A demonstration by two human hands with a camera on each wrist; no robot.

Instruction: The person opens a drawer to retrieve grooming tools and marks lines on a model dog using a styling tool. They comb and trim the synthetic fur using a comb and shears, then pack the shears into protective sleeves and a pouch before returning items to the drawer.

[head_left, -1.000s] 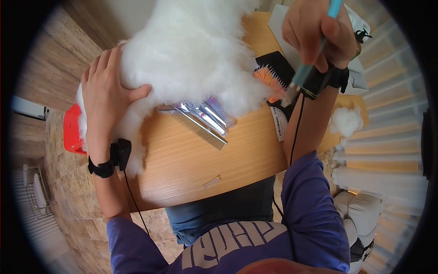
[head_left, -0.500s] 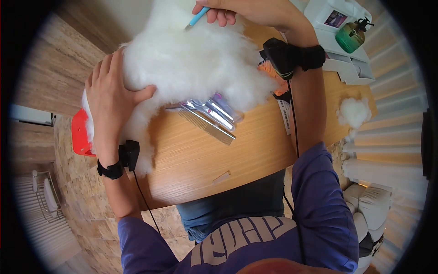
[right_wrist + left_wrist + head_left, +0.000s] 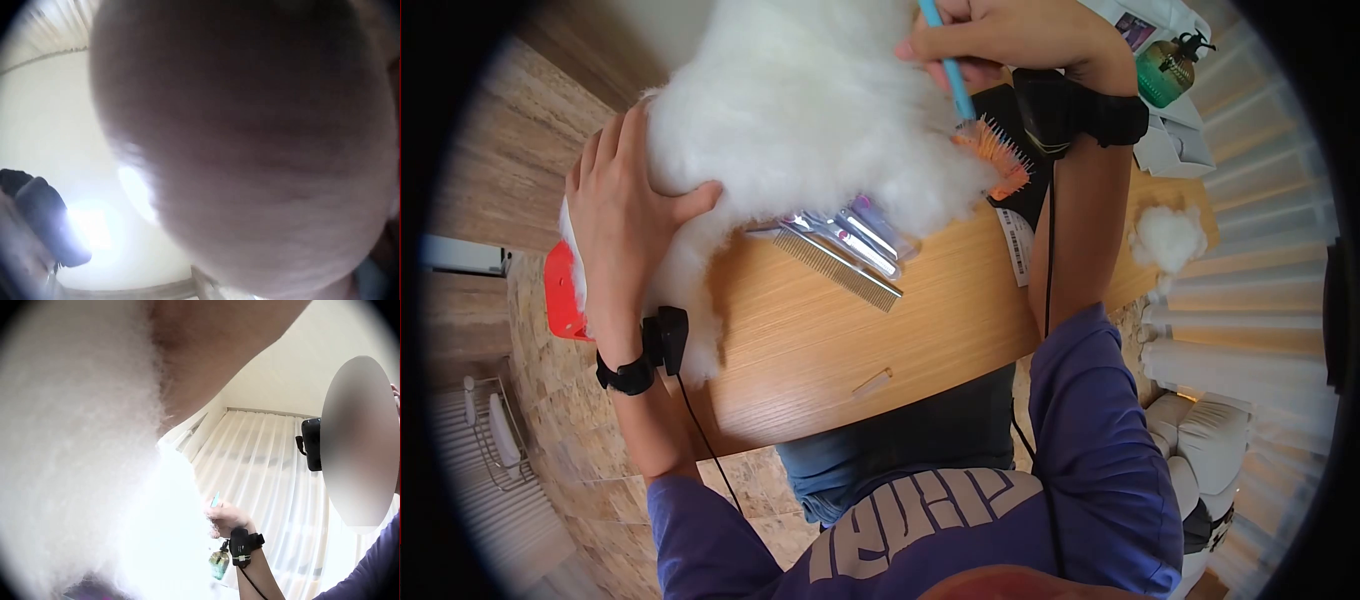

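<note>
A large mass of white fluffy fur (image 3: 770, 120) covers the back left of the table. My left hand (image 3: 625, 195) rests on its left side, fingers straight and thumb spread. In my right hand (image 3: 1010, 40) I pinch a slim blue-handled tool (image 3: 950, 72), shaped like a paintbrush, its lower end pointing down. That end is right at an orange pin brush (image 3: 1000, 160) lying beside the fur. In the left wrist view, fur (image 3: 75, 437) fills the left, and my right hand (image 3: 228, 515) appears beyond. The right wrist view mostly shows blurred skin.
A metal comb (image 3: 840, 268) and packaged scissors (image 3: 865, 245) lie at the fur's front edge. A small clear strip (image 3: 872, 382) lies near the table's (image 3: 800, 360) front edge. White fluff (image 3: 1170, 240) sits far right, below a green pump bottle (image 3: 1168, 75). A red plastic piece (image 3: 562, 290) shows at left.
My right hand swung from the right over to the fur, then came back rightward, bringing the blue-handled tool's end to the orange pin brush. The left hand has stayed on the fur.
</note>
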